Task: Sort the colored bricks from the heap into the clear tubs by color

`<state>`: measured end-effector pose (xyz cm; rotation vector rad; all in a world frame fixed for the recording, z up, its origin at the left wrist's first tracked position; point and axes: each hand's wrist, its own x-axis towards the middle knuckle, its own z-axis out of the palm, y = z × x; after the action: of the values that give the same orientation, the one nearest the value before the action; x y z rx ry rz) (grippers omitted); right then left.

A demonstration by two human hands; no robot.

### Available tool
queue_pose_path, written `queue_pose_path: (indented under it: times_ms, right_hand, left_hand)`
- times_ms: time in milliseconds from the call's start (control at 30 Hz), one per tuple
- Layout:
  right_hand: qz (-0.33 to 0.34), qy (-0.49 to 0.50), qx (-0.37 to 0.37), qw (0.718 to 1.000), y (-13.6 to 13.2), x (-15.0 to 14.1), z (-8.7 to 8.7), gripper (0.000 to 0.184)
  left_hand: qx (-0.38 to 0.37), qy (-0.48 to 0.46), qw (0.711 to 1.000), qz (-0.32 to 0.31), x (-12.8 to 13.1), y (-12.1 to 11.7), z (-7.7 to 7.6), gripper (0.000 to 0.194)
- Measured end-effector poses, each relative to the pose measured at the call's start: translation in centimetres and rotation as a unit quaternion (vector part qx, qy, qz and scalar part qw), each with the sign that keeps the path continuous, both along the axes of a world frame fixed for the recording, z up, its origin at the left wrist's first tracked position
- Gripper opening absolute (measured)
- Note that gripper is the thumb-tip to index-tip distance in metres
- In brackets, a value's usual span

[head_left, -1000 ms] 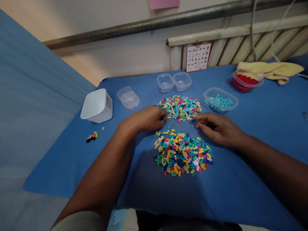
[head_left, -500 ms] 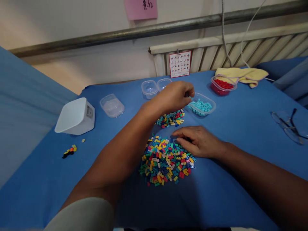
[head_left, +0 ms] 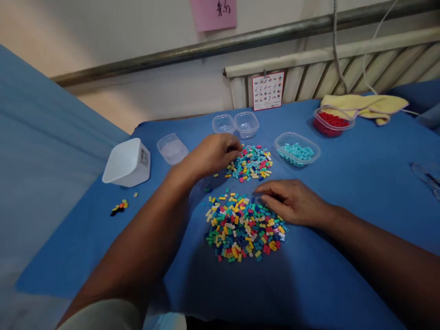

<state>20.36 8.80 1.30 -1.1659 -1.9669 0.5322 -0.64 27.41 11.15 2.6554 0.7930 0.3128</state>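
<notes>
Two heaps of small mixed-colour bricks lie on the blue cloth: a far heap (head_left: 252,163) and a bigger near heap (head_left: 244,228). My left hand (head_left: 213,153) rests at the far heap's left edge, fingers curled and pinched together; what they hold is hidden. Lying palm down at the near heap's upper right edge, my right hand (head_left: 292,200) has its fingers stretched over the bricks. A clear tub of turquoise bricks (head_left: 297,149) stands right of the far heap.
Two empty clear tubs (head_left: 235,124) sit behind the far heap, a clear lid (head_left: 173,149) and a white tipped container (head_left: 127,162) to the left. A tub of red bricks (head_left: 330,122), a yellow cloth (head_left: 364,104), glasses (head_left: 428,175) are right. A few loose bricks (head_left: 119,207) lie left.
My left hand went out to the turquoise tub, then came back to the far heap's left edge. My right hand stayed by the near heap. The camera shifted.
</notes>
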Motion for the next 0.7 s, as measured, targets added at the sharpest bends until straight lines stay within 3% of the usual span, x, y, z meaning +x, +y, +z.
queue_pose_path:
  times_ms: [133, 267, 400, 533, 700]
  right_hand:
    - [-0.005, -0.01, -0.012, 1.0, 0.0, 0.0, 0.0, 0.022]
    - [-0.003, -0.017, -0.014, 1.0, -0.1, -0.1, 0.1, 0.022]
    - [-0.007, -0.016, -0.01, 1.0, -0.2, -0.1, 0.1, 0.022]
    - [-0.004, -0.02, -0.021, 1.0, -0.1, -0.1, 0.2, 0.022]
    - [-0.01, -0.031, -0.028, 0.999, -0.1, -0.1, 0.4, 0.022]
  left_hand:
    - [0.019, 0.053, 0.998, -0.013, -3.5, -1.4, -2.0, 0.02]
    - [0.047, 0.086, 0.995, -0.014, -4.3, -2.6, -3.5, 0.025]
    - [0.038, 0.114, 0.993, 0.007, -4.9, -2.7, -3.9, 0.028]
    - [0.008, 0.083, 0.996, 0.044, -6.2, -2.5, -3.8, 0.029]
    - [0.026, 0.066, 0.997, -0.019, -6.6, -2.8, -4.3, 0.039]
